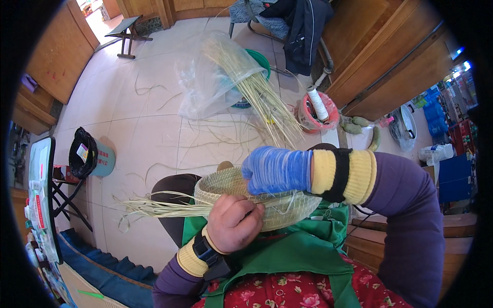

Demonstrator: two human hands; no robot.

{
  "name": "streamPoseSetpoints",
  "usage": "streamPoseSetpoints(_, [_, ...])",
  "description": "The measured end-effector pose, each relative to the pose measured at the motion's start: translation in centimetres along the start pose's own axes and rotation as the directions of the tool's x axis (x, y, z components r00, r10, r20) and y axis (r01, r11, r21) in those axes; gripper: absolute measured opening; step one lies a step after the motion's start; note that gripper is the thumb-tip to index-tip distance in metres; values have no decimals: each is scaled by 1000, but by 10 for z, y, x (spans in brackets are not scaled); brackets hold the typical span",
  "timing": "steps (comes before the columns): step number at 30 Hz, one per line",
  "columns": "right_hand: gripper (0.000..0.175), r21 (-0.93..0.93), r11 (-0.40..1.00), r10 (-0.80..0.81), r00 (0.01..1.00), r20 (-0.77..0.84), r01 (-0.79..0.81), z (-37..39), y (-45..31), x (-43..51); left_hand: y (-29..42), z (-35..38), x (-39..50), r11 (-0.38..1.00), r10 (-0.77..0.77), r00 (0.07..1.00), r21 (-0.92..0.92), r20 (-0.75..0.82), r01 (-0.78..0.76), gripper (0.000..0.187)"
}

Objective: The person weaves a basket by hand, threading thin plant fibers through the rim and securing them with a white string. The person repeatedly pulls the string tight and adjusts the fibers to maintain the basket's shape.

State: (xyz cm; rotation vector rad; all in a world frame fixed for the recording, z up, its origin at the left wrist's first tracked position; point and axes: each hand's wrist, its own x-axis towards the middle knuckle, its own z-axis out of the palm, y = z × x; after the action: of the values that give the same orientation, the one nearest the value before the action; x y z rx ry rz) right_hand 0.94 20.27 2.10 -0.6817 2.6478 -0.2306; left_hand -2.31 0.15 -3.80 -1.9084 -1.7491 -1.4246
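Observation:
A coiled straw basket (296,213), bound in rows of pale thread, rests tilted on my lap over a green apron (292,254). My bare left hand (235,221) pinches a bundle of loose straw (169,206) against the near rim; the loose ends fan out to the left. In a blue striped glove, my right hand (275,169) bends over the basket's opening, its fingers curled down inside. Those fingertips are mostly hidden, and whether they hold anything cannot be seen. A loop of white thread (287,206) hangs on the basket wall below the glove.
More straw (262,100) in a clear plastic bag (204,88) leans on a green tub (258,59). A white thread cone (317,104) stands in a red bucket (331,104). Loose strands litter the tiled floor (134,134). A bin (102,158) and table (44,200) stand left.

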Motion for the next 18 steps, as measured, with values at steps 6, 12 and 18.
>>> streamPoseSetpoints(6, [24, 427, 771, 380, 879, 288, -473, -18, 19, -1, 3, -3, 2, 1000, -13, 1000, -3, 14, 13, 22])
streamPoseSetpoints(12, [21, 229, 970, 67, 996, 66, -81, 9, 0, -3, 0, 0, 2, 1000, -11, 1000, -18, -5, 10, 22])
streamPoseSetpoints(18, [13, -422, 906, -132, 973, -191, 40, -42, 28, 26, 2, -2, 4, 999, -27, 999, -35, 38, 28, 26])
